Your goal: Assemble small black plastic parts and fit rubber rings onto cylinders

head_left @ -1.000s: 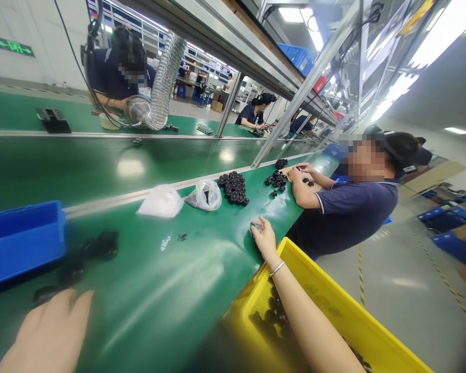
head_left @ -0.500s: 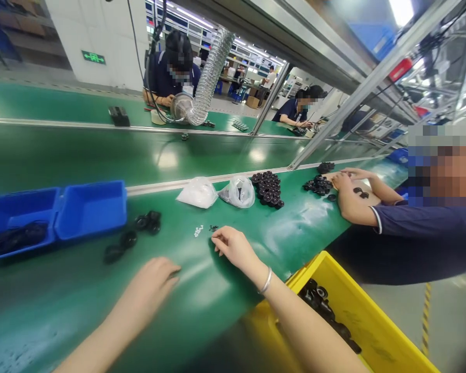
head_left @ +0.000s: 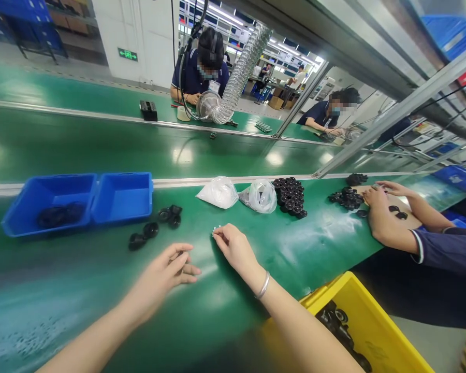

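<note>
We see our right hand (head_left: pixel 235 247) resting on the green belt surface (head_left: pixel 322 243), fingertips pinched narrow at a few tiny white parts (head_left: pixel 216 228) lying on the surface at 12 o'clock of the hand; whether one is actually gripped we cannot tell. Our left hand (head_left: pixel 166 269) lies just at 9 o'clock of the right, fingers loosely spread, holding nothing.

Containers:
- Two blue plastic bins (head_left: pixel 122 199) side by side at 10 o'clock; the left one holds dark ring-shaped parts, the right one shows only its floor.
- Yellow plastic crate (head_left: pixel 388 342) at 4 o'clock, off the surface edge, black round parts inside.
- Two clear plastic bags (head_left: pixel 236 192) at 12 o'clock; the left one looks white-filled, the right one holds a few dark pieces.

Loose black rubber rings (head_left: pixel 157 228) lie between the bins and our hands. A pile of black round parts (head_left: pixel 291 190) sits at 1 o'clock, just beside the bags. A co-worker's hands (head_left: pixel 376 207) work at 3 o'clock among more black parts.
</note>
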Demonstrator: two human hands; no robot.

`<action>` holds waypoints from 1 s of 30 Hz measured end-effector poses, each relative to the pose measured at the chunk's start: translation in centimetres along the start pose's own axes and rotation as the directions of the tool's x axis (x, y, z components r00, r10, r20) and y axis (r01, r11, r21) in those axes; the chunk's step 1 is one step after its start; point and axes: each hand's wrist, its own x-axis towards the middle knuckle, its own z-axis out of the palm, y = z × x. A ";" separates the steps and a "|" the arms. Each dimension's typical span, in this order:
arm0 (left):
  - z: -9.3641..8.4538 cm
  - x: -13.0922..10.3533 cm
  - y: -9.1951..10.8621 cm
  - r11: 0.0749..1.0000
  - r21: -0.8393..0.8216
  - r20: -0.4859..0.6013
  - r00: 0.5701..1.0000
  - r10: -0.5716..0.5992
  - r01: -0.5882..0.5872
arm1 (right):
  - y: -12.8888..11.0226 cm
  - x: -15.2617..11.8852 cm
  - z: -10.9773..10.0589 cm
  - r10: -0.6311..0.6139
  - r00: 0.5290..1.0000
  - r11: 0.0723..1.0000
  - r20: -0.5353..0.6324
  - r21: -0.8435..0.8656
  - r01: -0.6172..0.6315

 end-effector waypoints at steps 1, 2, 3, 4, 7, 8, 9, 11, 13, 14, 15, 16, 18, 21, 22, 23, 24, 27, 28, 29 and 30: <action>0.0 0.0 0.0 1.000 -0.008 0.011 1.000 0.003 -0.003 | -0.1 0.0 0.0 -0.021 1.000 1.000 -0.002 -0.001 0.021; 0.0 0.0 0.0 1.000 -0.006 0.021 1.000 0.007 -0.006 | -0.1 0.0 0.1 -0.032 0.999 0.999 -0.005 -0.001 0.032; -0.1 0.0 0.0 1.000 0.004 0.028 1.000 0.014 -0.014 | -0.1 0.0 0.1 -0.032 0.999 0.999 -0.006 0.000 0.032; -0.1 0.0 0.0 0.999 0.024 0.036 0.999 0.023 -0.024 | -0.1 0.0 0.1 -0.027 1.000 1.000 -0.008 0.002 0.027; -0.3 0.1 -0.2 0.991 0.130 0.102 0.994 0.032 -0.045 | 0.2 0.0 0.2 -0.033 0.999 0.999 0.009 0.002 0.033; -0.3 0.2 -0.4 0.985 0.163 0.128 0.991 0.042 -0.062 | 0.3 -0.1 0.2 -0.046 0.999 0.999 0.022 -0.002 0.047; -0.4 0.2 -0.7 0.978 0.190 0.144 0.988 0.064 -0.091 | 0.4 -0.1 0.3 -0.063 0.997 0.998 0.037 -0.009 0.064; -0.5 0.4 -1.2 0.955 0.248 0.150 0.981 0.126 -0.160 | 0.4 -0.2 0.3 -0.095 0.993 0.995 0.063 -0.029 0.097; -0.6 0.4 -1.6 0.914 0.346 0.125 0.976 0.178 -0.211 | 0.3 -0.2 0.4 -0.121 0.990 0.990 0.076 -0.059 0.126; -0.6 0.3 -1.7 0.883 0.414 0.109 0.975 0.192 -0.220 | 0.3 -0.3 0.4 -0.133 0.988 0.988 0.080 -0.073 0.139; -0.7 0.3 -1.7 0.846 0.484 0.097 0.975 0.201 -0.222 | 0.2 -0.4 0.4 -0.148 0.985 0.984 0.086 -0.084 0.155; -0.8 0.2 -1.6 0.809 0.544 0.085 0.974 0.210 -0.222 | 0.1 -0.6 0.3 -0.162 0.982 0.981 0.096 -0.090 0.170; -0.9 0.0 -1.4 0.759 0.614 0.083 0.973 0.214 -0.219 | 0.0 -0.9 0.3 -0.183 0.976 0.977 0.119 -0.088 0.194; -0.9 -0.2 -0.9 0.770 0.608 0.073 0.979 0.189 -0.194 | -0.1 -1.3 0.1 -0.195 0.971 0.976 0.138 -0.073 0.207; -0.9 -0.3 -0.8 0.774 0.606 0.057 0.981 0.187 -0.183 | -0.2 -1.4 0.0 -0.201 0.969 0.975 0.141 -0.068 0.212; -0.9 -0.2 -0.8 0.770 0.613 0.036 0.980 0.196 -0.176 | -0.2 -1.5 -0.1 -0.210 0.967 0.973 0.143 -0.064 0.221; -1.0 -0.2 -0.8 0.757 0.630 0.016 0.978 0.208 -0.171 | -0.2 -1.6 -0.1 -0.220 0.965 0.972 0.144 -0.058 0.230; -1.2 0.0 -0.9 0.699 0.690 0.009 0.969 0.249 -0.186 | -0.2 -1.7 0.0 -0.228 0.965 0.972 0.130 -0.027 0.234; -1.3 0.0 -1.0 0.686 0.701 0.015 0.966 0.258 -0.195 | -0.1 -1.7 0.0 -0.220 0.968 0.975 0.123 -0.016 0.224; -1.4 0.0 -1.0 0.682 0.705 0.015 0.965 0.263 -0.197 | -0.1 -1.7 0.1 -0.210 0.970 0.977 0.119 -0.004 0.212; -1.5 0.1 -1.0 0.687 0.702 0.006 0.966 0.258 -0.187 | 0.0 -1.7 0.1 -0.200 0.973 0.980 0.117 0.007 0.201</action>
